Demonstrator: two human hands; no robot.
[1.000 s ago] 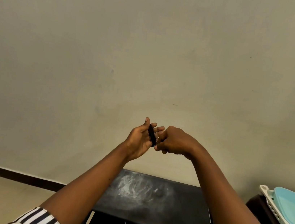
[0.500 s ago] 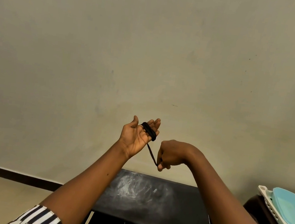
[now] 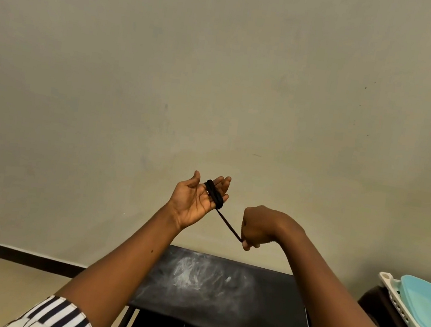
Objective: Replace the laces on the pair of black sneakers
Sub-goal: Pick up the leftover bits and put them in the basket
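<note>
A black shoelace [image 3: 215, 195] is wound in several turns around the fingers of my left hand [image 3: 196, 199], which is raised palm up with fingers straight. One strand [image 3: 229, 225] runs taut down and to the right into my right hand [image 3: 256, 227], whose curled fingers pinch the lace's end. Both hands are held up in front of a plain wall, above the table. No sneakers are in view.
A black table [image 3: 221, 294] with white scuff marks stands below my hands against the wall. At the right edge a white rack [image 3: 402, 320] holds a light blue lid [image 3: 426, 306] on a dark stand. Beige floor lies at the lower left.
My right hand has pulled away from the left, down and to the right, drawing out a taut strand of lace. My left hand has turned palm up.
</note>
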